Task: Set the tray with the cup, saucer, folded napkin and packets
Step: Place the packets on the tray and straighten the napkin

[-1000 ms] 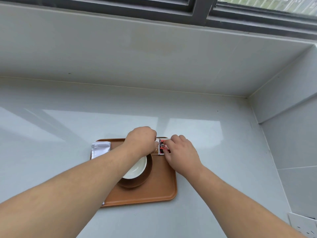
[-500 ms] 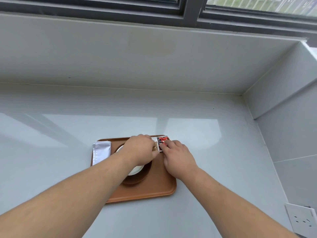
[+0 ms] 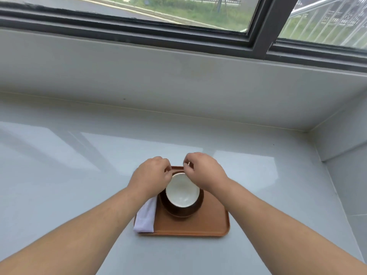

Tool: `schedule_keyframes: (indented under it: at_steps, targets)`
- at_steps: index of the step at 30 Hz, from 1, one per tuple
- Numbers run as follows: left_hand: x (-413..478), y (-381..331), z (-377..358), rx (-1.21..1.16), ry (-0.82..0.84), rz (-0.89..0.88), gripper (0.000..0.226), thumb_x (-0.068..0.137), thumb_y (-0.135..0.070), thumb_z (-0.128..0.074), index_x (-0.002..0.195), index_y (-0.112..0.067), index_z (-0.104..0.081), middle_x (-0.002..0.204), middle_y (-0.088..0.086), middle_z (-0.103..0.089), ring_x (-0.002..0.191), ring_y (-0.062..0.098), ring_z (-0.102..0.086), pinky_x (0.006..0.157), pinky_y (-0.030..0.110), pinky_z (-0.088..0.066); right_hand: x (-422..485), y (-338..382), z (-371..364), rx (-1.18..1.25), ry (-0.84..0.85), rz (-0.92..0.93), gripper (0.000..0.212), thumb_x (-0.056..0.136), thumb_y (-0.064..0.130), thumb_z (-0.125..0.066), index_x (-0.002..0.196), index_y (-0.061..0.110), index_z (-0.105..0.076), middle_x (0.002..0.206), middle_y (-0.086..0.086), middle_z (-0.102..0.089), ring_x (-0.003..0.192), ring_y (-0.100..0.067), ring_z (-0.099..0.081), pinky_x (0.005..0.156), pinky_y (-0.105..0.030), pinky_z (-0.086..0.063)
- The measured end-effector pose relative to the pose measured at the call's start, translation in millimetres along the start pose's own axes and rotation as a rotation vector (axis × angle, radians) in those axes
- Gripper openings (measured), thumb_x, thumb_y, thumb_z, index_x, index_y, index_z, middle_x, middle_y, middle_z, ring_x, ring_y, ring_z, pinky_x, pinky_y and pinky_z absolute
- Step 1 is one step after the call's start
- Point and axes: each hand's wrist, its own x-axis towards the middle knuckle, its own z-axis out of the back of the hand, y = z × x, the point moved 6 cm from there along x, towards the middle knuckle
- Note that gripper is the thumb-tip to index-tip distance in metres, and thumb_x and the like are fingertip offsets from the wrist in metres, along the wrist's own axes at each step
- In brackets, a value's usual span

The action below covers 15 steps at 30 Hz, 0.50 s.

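An orange-brown tray (image 3: 210, 221) lies on the grey counter. On it a white cup (image 3: 182, 192) sits in a dark brown saucer (image 3: 179, 212). A folded white napkin (image 3: 146, 216) lies along the tray's left edge, partly under my left forearm. My left hand (image 3: 151, 175) hovers at the cup's far left rim with its fingers curled; anything in it is hidden. Over the tray's far edge, my right hand (image 3: 204, 171) pinches a small white packet (image 3: 189, 164), of which only a sliver shows. Other packets are hidden.
The counter (image 3: 79, 165) runs left and far of the tray to a grey wall under a window (image 3: 178, 14). A side wall (image 3: 345, 155) closes the right.
The red-printed packets seen at the tray's far right corner are now hidden by my hands. Both hands have drawn together over the cup's far rim. The view has tilted up toward the window.
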Motion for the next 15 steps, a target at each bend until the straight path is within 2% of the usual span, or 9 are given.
schedule_keyframes:
  at_steps: [2,5,8,11,12,14,15]
  targets:
    - [-8.5,21.9,7.7,-0.080,0.059,0.137,0.027,0.080,-0.055,-0.051,0.077,-0.031,-0.063,0.080,-0.011,-0.066,0.076,0.011,-0.062,0.062,0.031,-0.050,3.3,32.2,-13.9,0.029,0.072,0.069,0.017,0.089,0.031,-0.050,0.088,0.026,-0.066,0.083,0.008,-0.065,0.077,-0.016,-0.058,0.062,-0.033,-0.048]
    - [-29.9,54.6,-1.4,-0.220,0.322,0.326,0.017,0.078,-0.033,-0.058,0.073,-0.020,-0.069,0.074,-0.002,-0.074,0.066,0.015,-0.070,0.057,0.032,-0.056,8.5,73.1,-40.7,0.015,0.239,0.125,0.014,0.087,0.027,-0.050,0.081,0.027,-0.063,0.077,0.007,-0.065,0.076,-0.019,-0.057,0.058,-0.030,-0.038]
    - [-67.5,79.8,-25.7,-0.392,0.608,0.446,0.010,0.082,-0.017,-0.064,0.077,-0.011,-0.071,0.074,0.003,-0.078,0.057,0.016,-0.071,0.056,0.029,-0.060,13.0,102.8,-66.5,-0.110,0.355,0.213,0.016,0.088,0.020,-0.051,0.074,0.024,-0.055,0.068,0.007,-0.051,0.073,-0.023,-0.052,0.054,-0.030,-0.032]
    - [-94.4,99.8,-44.2,-0.471,0.616,0.514,0.012,0.079,-0.012,-0.063,0.077,-0.007,-0.074,0.074,0.014,-0.078,0.062,0.024,-0.072,0.064,0.033,-0.063,13.2,123.5,-100.9,-0.306,0.497,0.296,0.014,0.090,0.018,-0.053,0.081,0.017,-0.064,0.074,0.005,-0.055,0.073,-0.022,-0.049,0.051,-0.027,-0.027]
    - [-100.0,104.4,-49.2,-0.494,0.589,0.534,0.010,0.077,-0.013,-0.064,0.075,-0.009,-0.074,0.071,0.014,-0.077,0.060,0.025,-0.070,0.064,0.033,-0.062,11.2,127.2,-114.2,-0.411,0.574,0.325,0.016,0.090,0.017,-0.053,0.077,0.014,-0.061,0.072,0.004,-0.055,0.073,-0.023,-0.052,0.051,-0.026,-0.027]
    - [-106.5,110.7,-56.6,-0.475,0.554,0.552,0.008,0.073,-0.024,-0.072,0.069,-0.017,-0.069,0.061,0.004,-0.073,0.053,0.019,-0.064,0.058,0.033,-0.057,8.2,130.0,-136.2,-0.602,0.698,0.377,0.025,0.091,0.017,-0.053,0.066,0.016,-0.050,0.066,0.004,-0.051,0.071,-0.024,-0.054,0.056,-0.028,-0.034]
    - [-106.5,112.5,-58.2,-0.401,0.542,0.538,0.018,0.068,-0.034,-0.076,0.068,-0.020,-0.065,0.060,-0.002,-0.070,0.052,0.016,-0.061,0.055,0.030,-0.052,8.8,129.3,-143.7,-0.659,0.736,0.387,0.027,0.092,0.017,-0.053,0.065,0.018,-0.048,0.066,0.004,-0.050,0.071,-0.024,-0.054,0.060,-0.030,-0.039]
